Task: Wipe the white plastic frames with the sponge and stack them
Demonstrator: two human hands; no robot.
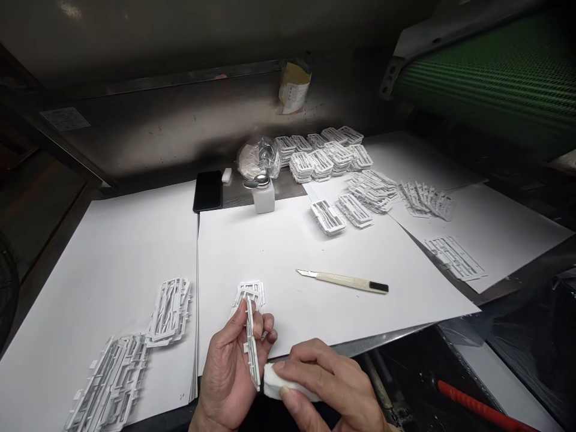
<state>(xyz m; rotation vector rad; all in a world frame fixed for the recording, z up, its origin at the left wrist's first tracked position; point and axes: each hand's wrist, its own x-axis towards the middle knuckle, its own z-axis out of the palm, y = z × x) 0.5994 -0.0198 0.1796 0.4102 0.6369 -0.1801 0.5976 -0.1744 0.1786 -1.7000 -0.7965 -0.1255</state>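
My left hand [229, 366] is closed on a white slotted plastic frame [251, 348], held upright and turned edge-on at the front of the table. Close by on its right, my right hand [333, 384] pinches a white, soft-looking pad [281, 384]; its near end is beside the frame's lower edge, and I cannot tell whether they touch. Behind the left hand, more white frames [256, 288] lie on the paper, partly hidden by the fingers. A craft knife [344, 281] with a cream handle rests beyond my right hand, its blade pointing left.
White paper sheets [252, 246] cover the table. Stacks of frames stand at the back [321, 162], and loose piles [108, 384] lie front left. A black phone [207, 191], a white block [264, 198] and a plastic bag [261, 157] are behind. A red bar [477, 405] is at lower right.
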